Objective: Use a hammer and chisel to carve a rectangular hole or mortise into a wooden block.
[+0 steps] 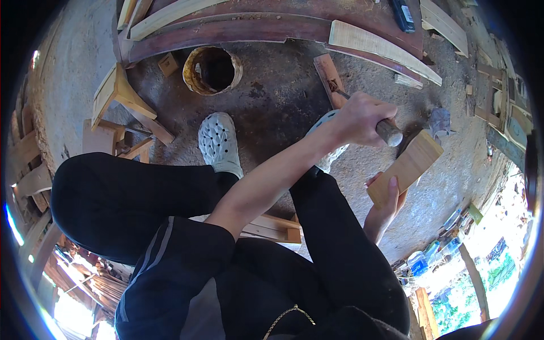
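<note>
My left hand [362, 119] reaches across from the left, its fingers wrapped round the handle of a chisel [389, 132]. The rounded butt of the handle sticks out toward the right, while the thin metal shank slants away to a reddish-brown board [326, 72] on the floor. Dark marks and shavings show on the board where the tip meets it; the tip itself is hard to make out. My right hand [390, 198] grips a pale, thick wooden block [407, 168] by its near end, tilted up to the right. The block's far end is close to the chisel handle, apparently apart from it.
A round, stained bucket [212, 71] stands beyond my left clog [218, 139]. Curved wooden pieces [379, 48] lie along a reddish frame [243, 29] at the back. Wooden joints [127, 99] sit at the left, plastic bottles [419, 263] at lower right.
</note>
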{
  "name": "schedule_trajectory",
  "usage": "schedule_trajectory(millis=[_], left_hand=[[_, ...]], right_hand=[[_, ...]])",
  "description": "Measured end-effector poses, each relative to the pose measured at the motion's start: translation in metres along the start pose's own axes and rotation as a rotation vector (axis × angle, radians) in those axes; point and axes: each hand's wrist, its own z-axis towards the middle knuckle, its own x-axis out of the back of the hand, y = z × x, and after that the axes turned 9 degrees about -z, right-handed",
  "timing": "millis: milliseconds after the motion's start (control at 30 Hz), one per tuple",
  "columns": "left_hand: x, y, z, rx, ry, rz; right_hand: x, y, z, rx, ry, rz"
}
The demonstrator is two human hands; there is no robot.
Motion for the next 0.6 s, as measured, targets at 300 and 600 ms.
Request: schedule_trajectory(millis=[300,600], left_hand=[[-0.001,-0.003,0.000,-0.007,-0.014,0.015],[-0.003,-0.004,0.003,0.068,0.020,0.056]], right_hand=[[0.002,0.004,0.002,0.017,0.011,0.044],[0.016,-0.052,0.021,0.925,0.531,0.020]])
